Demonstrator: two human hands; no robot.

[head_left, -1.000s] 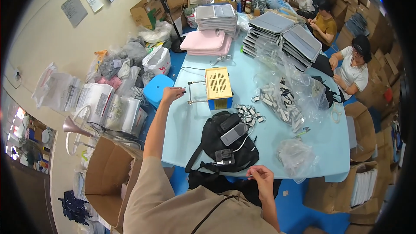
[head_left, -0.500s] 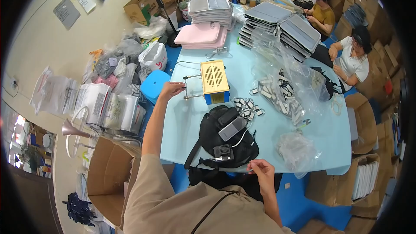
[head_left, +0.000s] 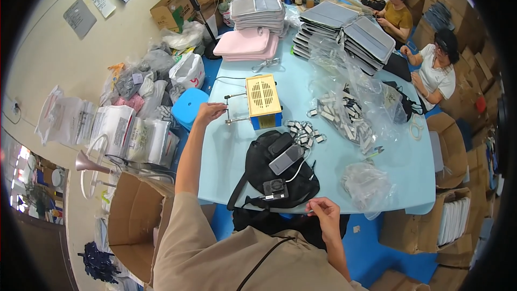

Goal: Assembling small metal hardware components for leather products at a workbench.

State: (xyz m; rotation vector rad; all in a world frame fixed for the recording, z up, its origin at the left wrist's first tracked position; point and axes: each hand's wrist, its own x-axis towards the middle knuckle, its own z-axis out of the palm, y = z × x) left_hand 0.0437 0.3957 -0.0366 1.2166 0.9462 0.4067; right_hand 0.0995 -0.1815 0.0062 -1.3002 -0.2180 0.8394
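Observation:
My left hand (head_left: 211, 112) reaches out to the table's left side. Its fingers are pinched together at the crossbar end of two metal arms. These arms stick out from a box-shaped device (head_left: 263, 95) with a vented yellow top and blue sides. Whatever those fingers grip is too small to make out. Low by the table's front edge, my right hand (head_left: 325, 216) has thumb and forefinger pressed together, with a tiny dark bit at the tips. A black backpack (head_left: 253, 175) lies between the hands, bearing a grey power bank (head_left: 286, 159) and a small black fan (head_left: 275, 187).
Small white-and-metal pieces (head_left: 305, 133) lie beside the device; more fill a clear bag (head_left: 347, 116). Pink cases (head_left: 246, 44) and grey cases (head_left: 371, 46) are stacked farther back. A blue stool (head_left: 190, 106) stands left of the table. Co-workers (head_left: 437, 70) sit along the right.
The view has shifted slightly. Both my hands hold nearly the same place and pose. The nearest co-worker has raised one hand.

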